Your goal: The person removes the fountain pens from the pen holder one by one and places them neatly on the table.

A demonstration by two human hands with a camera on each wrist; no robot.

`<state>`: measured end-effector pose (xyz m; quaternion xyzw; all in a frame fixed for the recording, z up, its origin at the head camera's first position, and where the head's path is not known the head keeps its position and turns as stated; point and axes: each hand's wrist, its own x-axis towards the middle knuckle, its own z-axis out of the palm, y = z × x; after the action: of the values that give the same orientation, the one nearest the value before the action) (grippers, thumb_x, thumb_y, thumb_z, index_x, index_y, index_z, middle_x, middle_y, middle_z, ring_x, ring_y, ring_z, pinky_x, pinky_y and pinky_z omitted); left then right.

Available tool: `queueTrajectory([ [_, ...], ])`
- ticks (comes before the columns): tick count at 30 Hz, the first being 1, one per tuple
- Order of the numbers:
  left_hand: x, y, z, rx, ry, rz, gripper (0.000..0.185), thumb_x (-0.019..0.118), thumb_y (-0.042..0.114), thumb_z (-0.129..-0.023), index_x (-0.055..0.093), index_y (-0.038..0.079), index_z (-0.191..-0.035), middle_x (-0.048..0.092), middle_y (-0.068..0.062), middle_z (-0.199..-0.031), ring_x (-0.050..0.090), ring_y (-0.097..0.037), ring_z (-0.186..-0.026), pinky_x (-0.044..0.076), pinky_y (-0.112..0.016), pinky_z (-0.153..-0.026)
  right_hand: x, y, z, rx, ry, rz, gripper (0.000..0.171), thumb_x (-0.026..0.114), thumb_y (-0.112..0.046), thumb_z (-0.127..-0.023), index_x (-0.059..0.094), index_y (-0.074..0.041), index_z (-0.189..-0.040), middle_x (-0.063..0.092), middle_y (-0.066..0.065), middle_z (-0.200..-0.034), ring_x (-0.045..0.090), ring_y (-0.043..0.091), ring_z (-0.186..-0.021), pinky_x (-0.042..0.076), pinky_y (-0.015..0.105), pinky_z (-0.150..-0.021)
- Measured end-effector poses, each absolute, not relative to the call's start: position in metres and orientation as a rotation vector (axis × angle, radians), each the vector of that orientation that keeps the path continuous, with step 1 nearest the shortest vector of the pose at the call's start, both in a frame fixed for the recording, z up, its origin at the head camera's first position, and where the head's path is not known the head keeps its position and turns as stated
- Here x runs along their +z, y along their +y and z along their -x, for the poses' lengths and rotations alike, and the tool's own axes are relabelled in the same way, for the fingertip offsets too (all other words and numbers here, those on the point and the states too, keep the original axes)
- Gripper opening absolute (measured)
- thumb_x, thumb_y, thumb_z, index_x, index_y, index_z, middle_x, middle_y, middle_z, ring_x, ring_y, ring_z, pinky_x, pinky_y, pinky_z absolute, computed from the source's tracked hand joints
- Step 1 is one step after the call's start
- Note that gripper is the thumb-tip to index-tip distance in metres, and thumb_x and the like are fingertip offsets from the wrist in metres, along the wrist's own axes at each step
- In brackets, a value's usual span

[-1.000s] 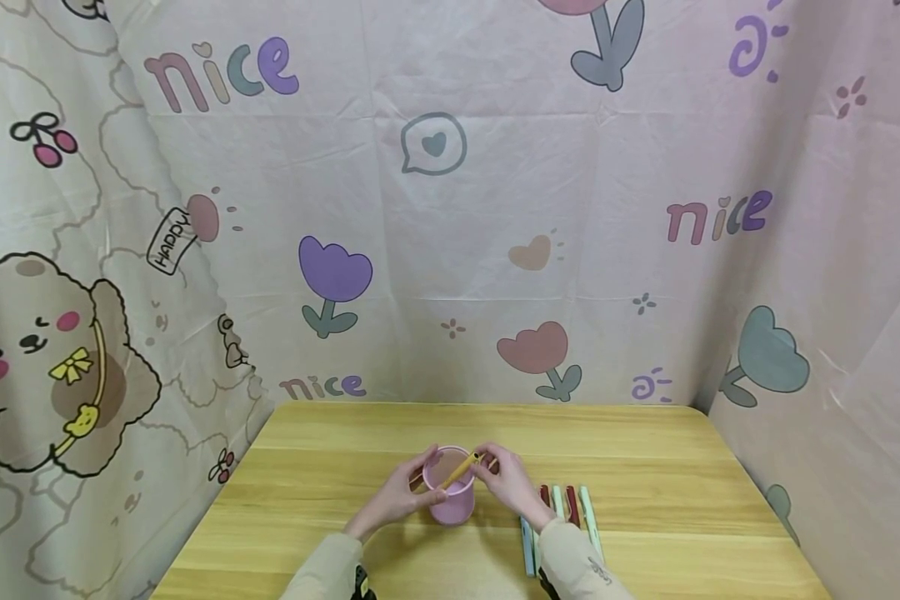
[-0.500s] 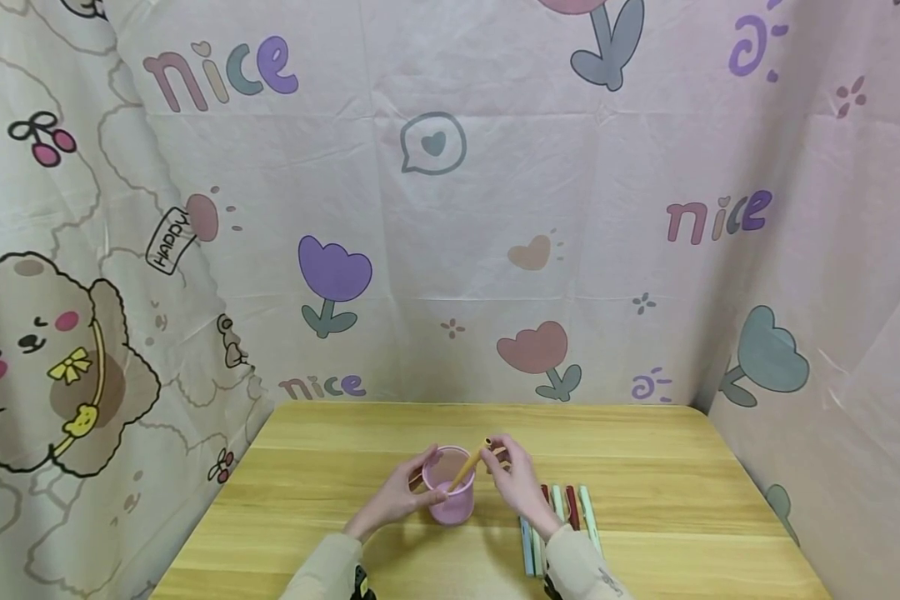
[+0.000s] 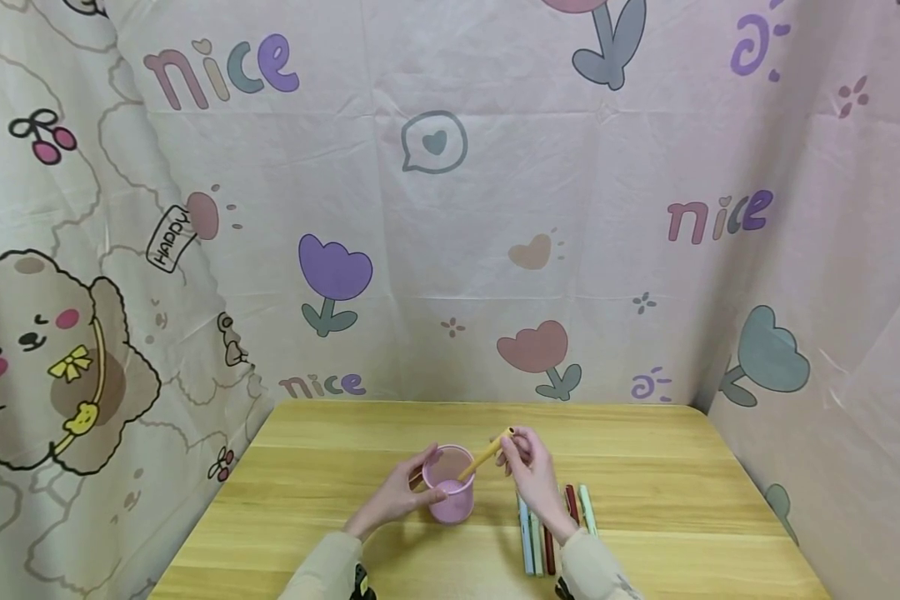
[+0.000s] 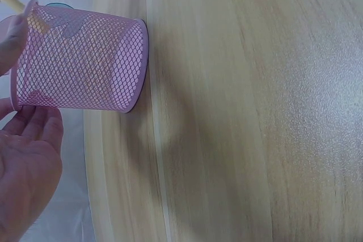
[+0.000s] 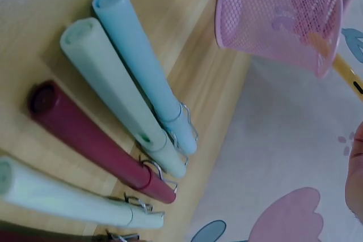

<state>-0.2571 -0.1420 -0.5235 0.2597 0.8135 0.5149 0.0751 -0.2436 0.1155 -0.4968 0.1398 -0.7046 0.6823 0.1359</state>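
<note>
A pink mesh pen holder [image 3: 452,507] stands near the middle of the table, its opening tipped toward the head camera. My left hand [image 3: 394,493] grips it at the rim from the left, thumb in front and fingers behind. With thumb and fingertips my right hand [image 3: 532,473] pinches the upper end of a yellow pen [image 3: 486,455]. That pen slants down to the left, its lower end just inside the holder's mouth. In the right wrist view, the pen [image 5: 347,75] crosses the holder's rim, and only an edge of the right hand [image 5: 356,177] shows.
Several capped pens with metal clips lie side by side right of the holder: a light blue pen [image 5: 142,55], a pale green pen [image 5: 116,86], a dark red pen [image 5: 96,140] and others, partly under the right forearm. A printed curtain [image 3: 435,250] hangs behind the table [image 3: 330,442].
My right hand has moved right and up, drawing the yellow pen from deep in the holder until only its lower end overlaps the mouth. My left hand and the holder have stayed put.
</note>
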Motion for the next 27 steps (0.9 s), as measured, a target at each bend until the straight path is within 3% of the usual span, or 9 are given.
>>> queueTrajectory([
  [8, -0.522, -0.142, 0.256, 1.533, 2.453, -0.791, 0.088, 0.074, 0.014, -0.089, 0.020, -0.016, -0.152, 0.032, -0.037, -0.155, 0.034, -0.054, -0.144, 0.031, -0.057, -0.119, -0.497, 0.125, 0.242, 1.969, -1.944, -0.436, 0.020, 0.051, -0.008, -0.105, 0.053, 0.008, -0.117, 0.070, 0.035, -0.105, 0.065, 0.011, -0.068, 0.060, 0.030, -0.054],
  [15, -0.522, -0.142, 0.256, 1.534, 2.447, -0.778, 0.088, 0.075, 0.014, -0.089, 0.020, -0.015, -0.152, 0.031, -0.037, -0.156, 0.035, -0.054, -0.144, 0.032, -0.058, -0.119, -0.493, 0.135, 0.239, 1.957, -1.925, -0.406, 0.022, 0.048, -0.009, -0.106, 0.050, 0.009, -0.118, 0.070, 0.034, -0.104, 0.064, 0.008, -0.068, 0.061, 0.029, -0.056],
  [18, -0.523, -0.142, 0.256, 1.543, 2.441, -0.776, 0.088, 0.075, 0.014, -0.089, 0.021, -0.015, -0.152, 0.031, -0.037, -0.156, 0.034, -0.054, -0.144, 0.032, -0.058, -0.119, -0.491, 0.140, 0.239, 1.962, -1.903, -0.380, 0.020, 0.048, -0.008, -0.106, 0.050, 0.009, -0.118, 0.074, 0.024, -0.100, 0.064, 0.008, -0.068, 0.061, 0.029, -0.056],
  [23, -0.523, -0.142, 0.256, 1.544, 2.441, -0.780, 0.088, 0.074, 0.013, -0.089, 0.021, -0.015, -0.152, 0.031, -0.037, -0.156, 0.034, -0.054, -0.144, 0.032, -0.058, -0.119, -0.488, 0.146, 0.237, 1.942, -1.885, -0.369, 0.018, 0.048, -0.007, -0.105, 0.052, 0.006, -0.116, 0.075, -0.008, -0.094, 0.064, 0.008, -0.069, 0.062, 0.028, -0.057],
  [27, -0.522, -0.142, 0.256, 1.535, 2.446, -0.787, 0.087, 0.074, 0.014, -0.090, 0.021, -0.015, -0.152, 0.031, -0.037, -0.155, 0.035, -0.054, -0.144, 0.033, -0.058, -0.118, -0.487, 0.150, 0.236, 1.940, -1.882, -0.372, 0.019, 0.049, -0.007, -0.105, 0.052, 0.008, -0.117, 0.074, -0.015, -0.093, 0.063, 0.007, -0.068, 0.062, 0.026, -0.057],
])
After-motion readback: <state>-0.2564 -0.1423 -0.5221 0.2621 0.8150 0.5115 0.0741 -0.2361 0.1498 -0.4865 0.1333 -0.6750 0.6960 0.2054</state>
